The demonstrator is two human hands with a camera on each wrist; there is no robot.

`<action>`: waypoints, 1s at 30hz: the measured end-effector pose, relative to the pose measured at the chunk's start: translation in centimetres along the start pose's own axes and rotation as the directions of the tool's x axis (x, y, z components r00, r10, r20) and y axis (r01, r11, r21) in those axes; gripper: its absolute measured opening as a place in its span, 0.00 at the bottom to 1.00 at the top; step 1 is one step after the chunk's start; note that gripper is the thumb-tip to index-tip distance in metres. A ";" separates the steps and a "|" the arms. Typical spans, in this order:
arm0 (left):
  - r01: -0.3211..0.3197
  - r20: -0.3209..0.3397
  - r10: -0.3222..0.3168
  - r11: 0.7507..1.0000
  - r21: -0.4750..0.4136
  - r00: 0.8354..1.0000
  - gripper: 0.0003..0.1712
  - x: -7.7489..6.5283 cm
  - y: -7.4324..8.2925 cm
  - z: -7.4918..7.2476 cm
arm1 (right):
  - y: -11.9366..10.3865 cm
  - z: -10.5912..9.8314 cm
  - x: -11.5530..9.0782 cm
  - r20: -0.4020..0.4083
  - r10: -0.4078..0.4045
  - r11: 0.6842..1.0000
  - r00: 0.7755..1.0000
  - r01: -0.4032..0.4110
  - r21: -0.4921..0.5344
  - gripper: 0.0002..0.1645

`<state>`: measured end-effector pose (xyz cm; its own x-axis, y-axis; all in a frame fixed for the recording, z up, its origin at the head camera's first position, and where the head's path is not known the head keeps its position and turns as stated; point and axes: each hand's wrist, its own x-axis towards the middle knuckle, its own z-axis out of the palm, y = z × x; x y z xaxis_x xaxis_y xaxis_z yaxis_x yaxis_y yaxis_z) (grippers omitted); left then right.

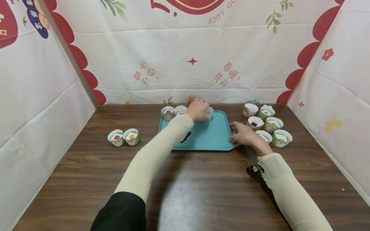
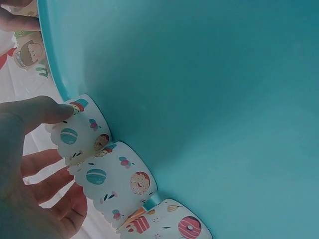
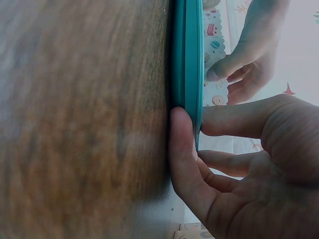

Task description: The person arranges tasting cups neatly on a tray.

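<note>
A teal tray lies on the table. Paper baking cups line its back side, including one with a red square inside and another beside it. My left hand reaches over them and pinches the cup at the row's right end, thumb on its near wall. That cup touches its printed neighbour, and a third cup follows. At the tray's right edge my right hand grips the rim, with fingers on both sides of it.
Two green-patterned cups, one with a red square and one with an orange square, stand left of the tray. Several more cups cluster to the right, close to my right hand. A white printed cloth hangs behind the table.
</note>
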<state>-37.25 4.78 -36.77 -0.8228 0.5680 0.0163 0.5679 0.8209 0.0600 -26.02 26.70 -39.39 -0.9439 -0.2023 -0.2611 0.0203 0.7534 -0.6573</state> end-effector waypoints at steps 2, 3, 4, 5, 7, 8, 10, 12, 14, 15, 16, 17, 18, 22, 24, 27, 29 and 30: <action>0.006 -0.001 -0.006 1.000 0.009 1.000 0.31 -0.1 0.0 0.0 | 0.0 -0.1 0.0 0.001 -0.004 1.000 1.000 0.004 -0.001 0.42; 0.008 -0.001 -0.008 1.000 0.011 1.000 0.31 -0.1 0.1 0.0 | 0.0 -0.1 0.0 0.002 -0.007 1.000 1.000 0.007 -0.001 0.42; 0.010 0.000 -0.010 1.000 0.010 1.000 0.31 -0.2 0.1 -0.1 | 0.0 -0.1 0.0 0.002 -0.008 1.000 1.000 0.008 0.001 0.42; 0.012 0.001 -0.012 1.000 0.005 1.000 0.31 -0.3 0.2 -0.1 | 0.0 -0.1 0.0 0.003 -0.010 1.000 1.000 0.010 0.002 0.43; 0.014 0.007 -0.014 1.000 -0.012 1.000 0.31 -0.4 0.2 -0.2 | 0.0 -0.1 0.0 0.004 -0.013 1.000 1.000 0.013 0.002 0.43; 0.015 0.009 -0.015 1.000 -0.025 1.000 0.32 -0.5 0.3 -0.2 | 0.0 -0.1 0.0 0.003 -0.008 1.000 1.000 0.008 0.001 0.43; 0.013 0.009 -0.013 0.999 -0.050 1.000 0.35 -0.6 0.3 -0.3 | 0.0 -0.1 0.0 0.004 0.000 1.000 1.000 0.000 0.001 0.43; 0.011 0.002 -0.011 0.997 -0.077 1.000 0.39 -0.6 0.2 -0.3 | -0.1 0.0 0.0 0.005 0.008 1.000 1.000 -0.008 -0.001 0.44; 0.008 -0.017 -0.010 0.994 -0.112 1.000 0.41 -0.7 -0.1 -0.3 | -0.1 0.0 0.0 0.003 0.020 1.000 1.000 -0.020 -0.002 0.43; 0.006 -0.028 -0.009 0.991 -0.132 1.000 0.41 -0.8 -0.2 -0.4 | -0.1 0.0 0.0 0.003 0.019 1.000 1.000 -0.019 -0.002 0.43; 0.003 -0.042 -0.010 0.988 -0.156 0.999 0.40 -1.0 -0.4 -0.4 | -0.1 0.0 0.0 0.003 0.019 1.000 1.000 -0.019 -0.002 0.44; 0.002 -0.056 -0.013 0.984 -0.177 0.998 0.40 -1.2 -0.5 -0.5 | -0.1 0.0 0.0 0.002 0.021 1.000 1.000 -0.021 0.000 0.44; 0.000 -0.072 -0.015 0.979 -0.205 0.997 0.39 -1.4 -0.7 -0.6 | -0.1 0.0 0.0 0.001 0.021 1.000 1.000 -0.021 0.001 0.44; -0.007 -0.114 -0.026 0.961 -0.277 0.993 0.35 -2.4 -1.5 -1.4 | -0.2 0.0 0.0 0.001 0.012 1.000 1.000 -0.012 0.006 0.44; -0.004 -0.120 -0.034 0.953 -0.303 0.992 0.34 -3.0 -1.8 -1.8 | -0.2 0.0 -0.1 0.002 0.006 1.000 1.000 -0.006 0.006 0.45; 0.000 -0.124 -0.044 0.943 -0.333 0.991 0.33 -4.1 -2.5 -2.3 | -0.2 0.0 -0.1 0.002 -0.004 1.000 1.000 0.004 0.003 0.44; -0.012 -0.138 -0.042 0.931 -0.366 0.990 0.32 -4.9 -3.1 -2.5 | -0.4 0.0 -0.2 0.005 -0.007 1.000 1.000 0.007 0.003 0.44; -0.022 -0.145 -0.036 0.924 -0.382 0.989 0.31 -5.4 -3.5 -2.7 | -0.4 0.0 -0.2 0.005 -0.006 1.000 1.000 0.006 0.005 0.44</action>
<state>-34.85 -1.27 -34.38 -0.8372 0.5233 0.1587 0.5350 0.7235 0.4363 -25.89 26.42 -39.08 -0.9422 -0.2103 -0.2607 0.0161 0.7489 -0.6625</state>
